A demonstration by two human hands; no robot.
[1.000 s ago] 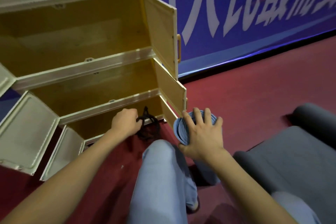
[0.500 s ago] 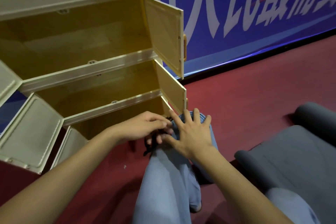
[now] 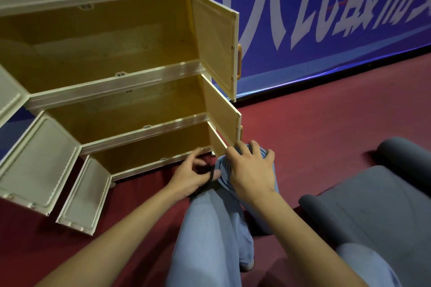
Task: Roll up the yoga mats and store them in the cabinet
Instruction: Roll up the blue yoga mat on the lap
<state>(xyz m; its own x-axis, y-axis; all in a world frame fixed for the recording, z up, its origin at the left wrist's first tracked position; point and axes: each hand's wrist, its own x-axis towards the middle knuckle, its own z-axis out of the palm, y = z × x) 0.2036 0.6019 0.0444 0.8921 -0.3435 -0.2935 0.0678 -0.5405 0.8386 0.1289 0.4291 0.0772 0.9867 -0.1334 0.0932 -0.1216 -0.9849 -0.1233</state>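
A pale cabinet (image 3: pixel 121 91) with yellow wooden interiors is seen at 10 o'clock, standing on the dark red floor (image 3: pixel 314 128). Three compartments are shown with their doors swung open; nothing can be seen inside the upper compartment (image 3: pixel 105 44), the middle compartment (image 3: pixel 130 114) or the bottom compartment (image 3: pixel 154 154). Two cream door panels (image 3: pixel 39 165) are splayed outward at 9 o'clock, and yellow-lined doors (image 3: pixel 217 44) stand open on the cabinet's right side.

A rolled blue yoga mat (image 3: pixel 225 168) is held upright just in front of the bottom compartment's right door, at the frame's centre, its spiralled end facing up. The right hand (image 3: pixel 250 170) is laid over the top of the roll, fingers spread and curved round its rim. A black strap (image 3: pixel 208 176) is pinched by the left hand (image 3: pixel 189 176), fingers curled, right against the left side of the roll. Whether the strap already encircles the roll cannot be told.

The person's knees in light blue trousers (image 3: pixel 210 228) are seen at 6 o'clock. A grey yoga mat (image 3: pixel 373 205), partly unrolled with curled ends, is spread on the floor at 4 o'clock. A blue banner (image 3: pixel 326 18) with white characters runs along the wall at 1 o'clock.
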